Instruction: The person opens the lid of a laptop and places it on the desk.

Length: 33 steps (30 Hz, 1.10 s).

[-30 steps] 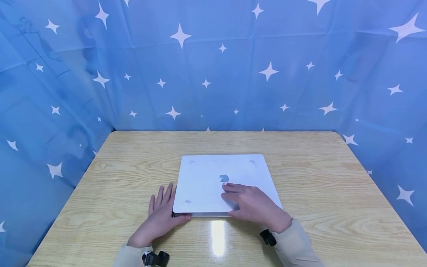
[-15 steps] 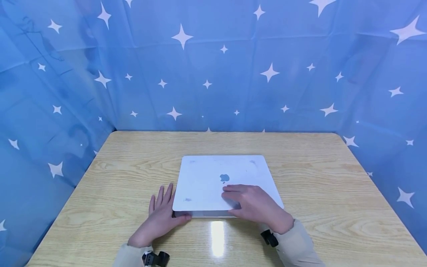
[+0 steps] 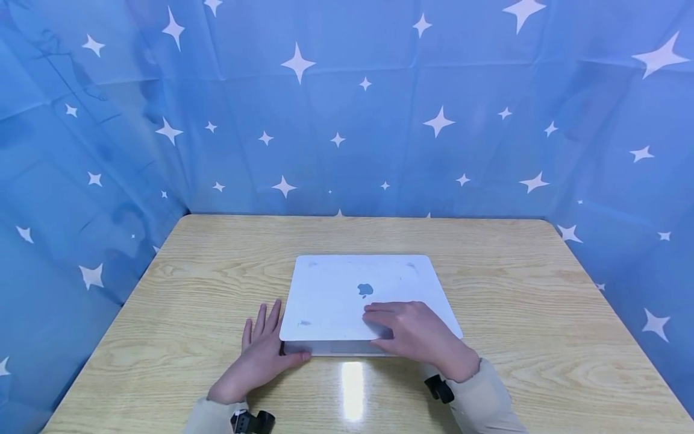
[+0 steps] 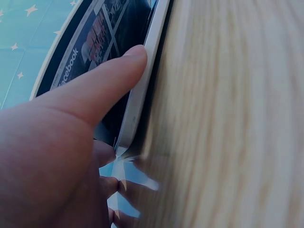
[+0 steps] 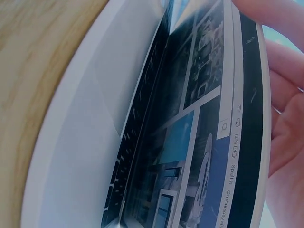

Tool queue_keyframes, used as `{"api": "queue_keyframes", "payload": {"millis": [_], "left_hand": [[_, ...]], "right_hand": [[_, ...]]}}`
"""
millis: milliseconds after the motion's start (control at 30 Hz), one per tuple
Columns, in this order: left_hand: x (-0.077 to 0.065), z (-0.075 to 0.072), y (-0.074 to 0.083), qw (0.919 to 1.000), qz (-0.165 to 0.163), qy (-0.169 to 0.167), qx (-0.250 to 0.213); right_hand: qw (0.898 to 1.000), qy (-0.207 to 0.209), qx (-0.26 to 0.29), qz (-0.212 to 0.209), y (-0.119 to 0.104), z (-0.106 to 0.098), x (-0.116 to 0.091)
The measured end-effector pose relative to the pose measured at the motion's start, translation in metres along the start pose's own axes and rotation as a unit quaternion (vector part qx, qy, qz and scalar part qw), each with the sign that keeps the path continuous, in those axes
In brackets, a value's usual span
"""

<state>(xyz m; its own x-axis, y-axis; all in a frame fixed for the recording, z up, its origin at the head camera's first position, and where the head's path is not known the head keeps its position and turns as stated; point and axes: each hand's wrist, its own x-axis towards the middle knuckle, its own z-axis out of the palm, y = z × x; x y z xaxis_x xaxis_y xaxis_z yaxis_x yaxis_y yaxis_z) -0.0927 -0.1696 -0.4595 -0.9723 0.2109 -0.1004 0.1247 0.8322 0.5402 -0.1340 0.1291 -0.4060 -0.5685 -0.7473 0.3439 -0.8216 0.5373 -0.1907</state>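
A silver laptop [image 3: 325, 301] lies on the wooden table with its lid lifted a little from the base. My right hand [image 3: 414, 334] pinches the front edge of the lid, thumb beneath and fingers across the top. My left hand [image 3: 262, 358] is at the front left corner, fingers spread straight along the side. Its thumb [image 4: 109, 76] presses the front edge of the base [image 4: 135, 104]. Inside, the lit screen [image 5: 204, 118] shows pictures and a menu bar, facing the black keyboard [image 5: 130, 137] and pale palm rest [image 5: 80, 142].
The wooden table [image 3: 542, 301] extends around the laptop on every side. A blue curtain with white stars [image 3: 347, 108] hangs behind it and along both sides. Black wrist bands [image 3: 252, 422] sit over the light sleeves [image 3: 482, 395].
The front edge of the laptop lid has risen slightly with my right hand, and the gap above the base is wider. My left hand stays at the corner.
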Motion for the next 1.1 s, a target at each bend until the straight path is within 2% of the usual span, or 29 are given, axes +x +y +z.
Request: {"api": "queue_keyframes", "payload": {"millis": [367,867,1100], "left_hand": [[-0.0015,0.0026,-0.0016,1.0,0.004,0.002,0.005],[-0.0008,0.0017,-0.0018,1.0,0.006,0.001,0.002],[0.0,0.0003,-0.0031,0.9999,0.014,0.004,-0.007]], "right_hand": [[1.0,0.023,-0.001,-0.015,-0.0004,0.0001,0.0005],[0.998,0.056,-0.007,0.009,-0.0004,-0.0061,0.0025],[0.999,0.041,-0.002,-0.007,-0.001,-0.0072,0.0044]]}}
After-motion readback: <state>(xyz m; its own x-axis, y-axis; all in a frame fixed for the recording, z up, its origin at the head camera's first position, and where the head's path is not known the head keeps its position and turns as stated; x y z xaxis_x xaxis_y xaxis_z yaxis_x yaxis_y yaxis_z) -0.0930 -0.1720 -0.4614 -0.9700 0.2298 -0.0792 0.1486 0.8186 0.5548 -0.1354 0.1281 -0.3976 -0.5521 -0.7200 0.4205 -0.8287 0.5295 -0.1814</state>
